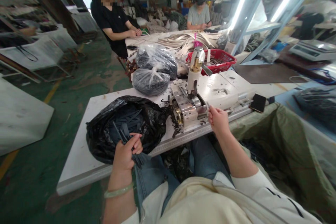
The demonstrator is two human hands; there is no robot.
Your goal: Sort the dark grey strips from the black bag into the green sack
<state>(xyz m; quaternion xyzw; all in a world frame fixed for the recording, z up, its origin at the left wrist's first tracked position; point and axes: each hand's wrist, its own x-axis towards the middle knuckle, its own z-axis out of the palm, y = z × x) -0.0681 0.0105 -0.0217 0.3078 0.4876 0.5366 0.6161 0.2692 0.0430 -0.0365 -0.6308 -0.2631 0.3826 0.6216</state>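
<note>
My left hand [126, 152] is closed around a bundle of dark strips [139, 160], whose ends stick out above and below the fist. Just behind it, an open black plastic bag [98, 126] on the table holds more dark blue-grey strips [127, 122]. My right hand [219, 120] is pinched at the right side of a metal bench machine [189, 108], which looks like a skiving machine. A small thin greyish piece [208, 106] shows at those fingertips; its kind is unclear. Dark scraps [176, 131] lie around the machine's base.
Tied clear bags [151, 83] of dark material sit behind the black bag. A red basket [223, 61] stands behind the machine, and a black phone-like object [258, 103] lies right. Two people [111, 24] are across the table near pale strips [181, 40]. Green cloth [278, 122] hangs at right.
</note>
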